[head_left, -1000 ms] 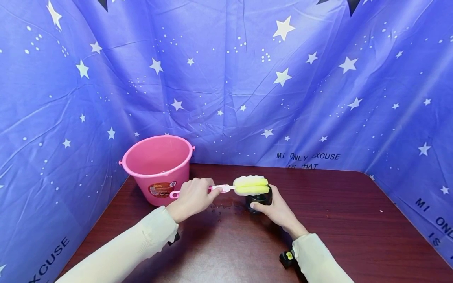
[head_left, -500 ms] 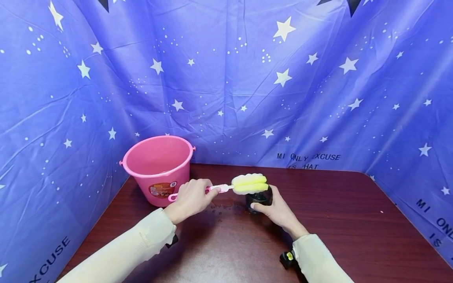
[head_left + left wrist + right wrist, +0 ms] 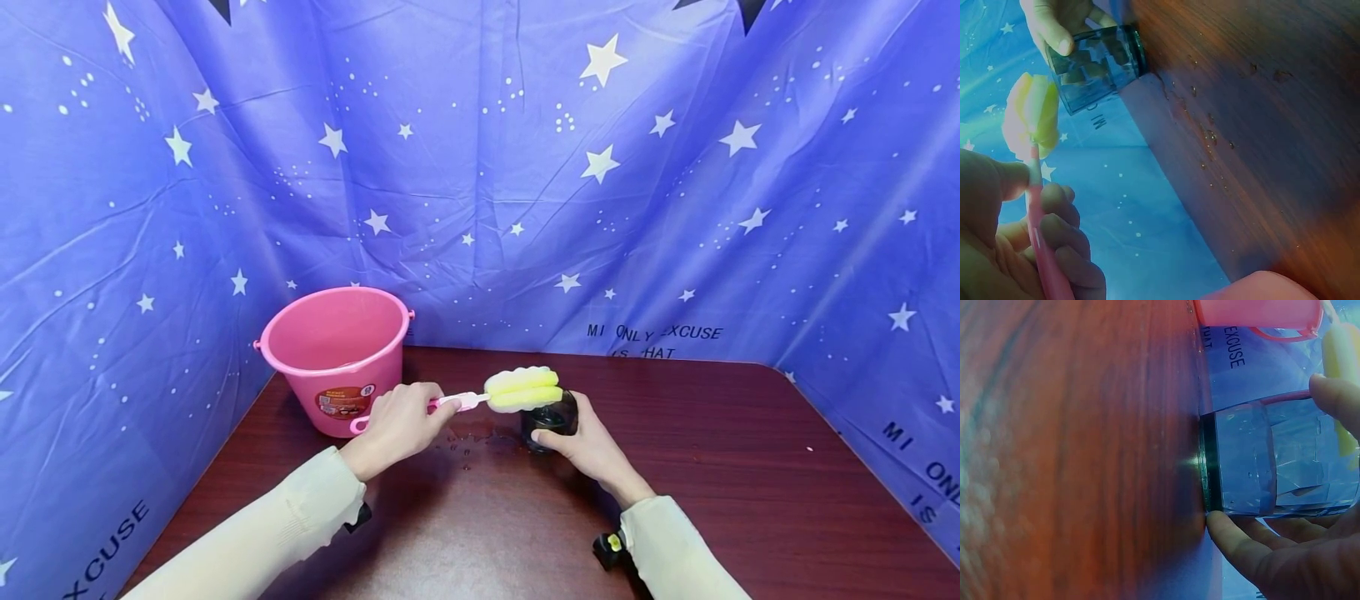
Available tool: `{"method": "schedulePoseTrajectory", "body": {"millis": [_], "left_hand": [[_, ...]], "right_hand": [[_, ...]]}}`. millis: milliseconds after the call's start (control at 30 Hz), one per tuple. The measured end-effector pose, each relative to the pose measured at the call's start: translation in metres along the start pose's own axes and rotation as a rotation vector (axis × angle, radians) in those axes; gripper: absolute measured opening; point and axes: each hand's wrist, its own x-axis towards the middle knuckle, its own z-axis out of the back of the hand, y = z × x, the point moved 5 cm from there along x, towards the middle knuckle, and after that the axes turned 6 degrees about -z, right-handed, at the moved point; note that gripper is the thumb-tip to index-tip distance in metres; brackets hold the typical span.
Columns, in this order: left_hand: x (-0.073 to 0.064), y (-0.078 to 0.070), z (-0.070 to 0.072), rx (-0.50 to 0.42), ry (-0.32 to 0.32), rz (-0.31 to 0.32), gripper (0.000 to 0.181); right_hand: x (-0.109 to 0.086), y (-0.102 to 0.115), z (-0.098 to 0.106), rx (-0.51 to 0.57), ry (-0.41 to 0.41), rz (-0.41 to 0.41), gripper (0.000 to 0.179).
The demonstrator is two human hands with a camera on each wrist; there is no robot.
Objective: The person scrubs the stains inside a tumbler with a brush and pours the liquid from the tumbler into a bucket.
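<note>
My left hand point(image 3: 401, 419) grips the pink handle of a sponge bottle brush point(image 3: 522, 389), fingers curled round it in the left wrist view. The brush's yellow and white sponge head is held level, just above the rim of a dark, see-through glass point(image 3: 538, 429). My right hand point(image 3: 588, 442) holds that glass upright on the table, thumb on the near side. In the right wrist view, the glass point(image 3: 1244, 462) shows a thick base against the wood and a faceted wall, with fingers wrapped along its side.
A pink bucket point(image 3: 330, 367) with a round label stands at the back left, close behind my left hand. Water drops point(image 3: 467, 450) lie on the dark red wooden table point(image 3: 712, 467) left of the glass. A blue star-patterned cloth point(image 3: 480, 208) hangs around the table.
My left hand has drawn the brush slightly to the left, and its sponge head is a little higher over the glass. My right hand and the glass have stayed put.
</note>
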Motion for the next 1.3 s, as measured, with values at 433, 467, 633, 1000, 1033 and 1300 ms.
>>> {"method": "schedulePoseTrajectory", "body": {"millis": [433, 467, 633, 1000, 1033, 1300], "left_hand": [[-0.011, 0.005, 0.002, -0.039, -0.002, 0.035, 0.027], [-0.012, 0.006, 0.003, -0.044, -0.005, 0.04, 0.028], [-0.015, 0.008, 0.004, -0.074, -0.015, 0.053, 0.028], [-0.027, 0.016, 0.004, -0.095, -0.018, 0.085, 0.027], [-0.028, 0.017, 0.004, -0.093, -0.022, 0.087, 0.027], [-0.035, 0.022, 0.001, -0.095, -0.036, 0.11, 0.027]], "right_hand": [[0.0, 0.001, 0.0, -0.009, -0.005, -0.008, 0.082], [0.0, 0.002, 0.0, -0.007, -0.005, -0.007, 0.082], [0.0, 0.001, 0.0, -0.02, -0.008, -0.013, 0.085], [0.001, -0.002, 0.0, -0.017, -0.005, -0.021, 0.085], [0.001, -0.002, -0.001, -0.011, -0.003, -0.02, 0.085], [0.001, -0.002, -0.001, -0.006, 0.002, -0.016, 0.085]]}}
